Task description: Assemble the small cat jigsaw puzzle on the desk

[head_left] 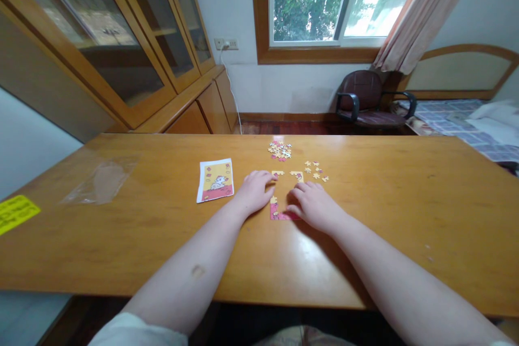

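Observation:
A partly joined jigsaw puzzle border (274, 211) lies on the desk between my hands, with yellow pieces at its top and pink ones along its bottom. My left hand (255, 190) rests at its left side, thumb and fingers apart, fingertips by the upper left corner pieces. Over the right side lies my right hand (315, 205), its thumb apart from the fingers and covering part of the border. No piece shows in either hand. Several loose yellow puzzle pieces (316, 175) are scattered beyond my right hand. Farther back sits a pile of mixed pieces (279, 150).
Left of the puzzle lies a reference picture (216, 180) of a white cartoon animal. A clear plastic bag (103, 179) and a yellow label (18, 213) are farther left on the wooden desk (389, 189). Beyond it stand a glass-door cabinet (162, 84) and an office chair (363, 98).

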{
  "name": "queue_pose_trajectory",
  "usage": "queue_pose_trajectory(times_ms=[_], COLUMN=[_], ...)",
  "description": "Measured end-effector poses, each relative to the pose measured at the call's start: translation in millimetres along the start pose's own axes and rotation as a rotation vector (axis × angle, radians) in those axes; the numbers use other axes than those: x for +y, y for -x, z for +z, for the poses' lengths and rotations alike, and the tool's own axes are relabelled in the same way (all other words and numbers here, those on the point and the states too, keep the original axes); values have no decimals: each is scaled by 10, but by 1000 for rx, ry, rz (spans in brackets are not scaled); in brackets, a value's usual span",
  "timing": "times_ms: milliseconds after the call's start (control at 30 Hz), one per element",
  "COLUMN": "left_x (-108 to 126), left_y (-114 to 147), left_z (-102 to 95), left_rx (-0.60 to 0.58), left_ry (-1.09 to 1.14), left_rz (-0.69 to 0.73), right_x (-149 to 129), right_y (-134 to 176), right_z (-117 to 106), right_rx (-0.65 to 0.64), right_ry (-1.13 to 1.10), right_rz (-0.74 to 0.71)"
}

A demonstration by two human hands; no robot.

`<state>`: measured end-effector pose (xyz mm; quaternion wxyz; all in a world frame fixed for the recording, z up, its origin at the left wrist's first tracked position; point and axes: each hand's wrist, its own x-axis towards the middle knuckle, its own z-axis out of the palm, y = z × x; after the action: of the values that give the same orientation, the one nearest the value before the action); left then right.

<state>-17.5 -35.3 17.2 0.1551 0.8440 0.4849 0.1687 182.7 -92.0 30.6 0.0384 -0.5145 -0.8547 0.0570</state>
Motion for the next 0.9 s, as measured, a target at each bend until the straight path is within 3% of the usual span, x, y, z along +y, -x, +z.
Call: queue_pose_trajectory(times_ms=[167, 500, 633, 800, 900], left_x=[-84, -73, -31, -24, -21], left_y=[-24, -51, -30, -17, -16], left_z=[89, 64, -16, -13, 3], left_rx=[-61, -60, -82, -117, -134], left_ry=[-78, -85, -85, -82, -87], left_rz=[3, -20, -60, -5, 25], right_x=[171, 176, 392, 812, 951], right_y=[-16, -11, -23, -31, -46], right_z=[55, 15, -60, -135, -104], right_rx=[16, 26, 65, 66, 84], right_ry=[91, 116, 149, 152, 139], right_rz=[151, 200, 378, 677, 755])
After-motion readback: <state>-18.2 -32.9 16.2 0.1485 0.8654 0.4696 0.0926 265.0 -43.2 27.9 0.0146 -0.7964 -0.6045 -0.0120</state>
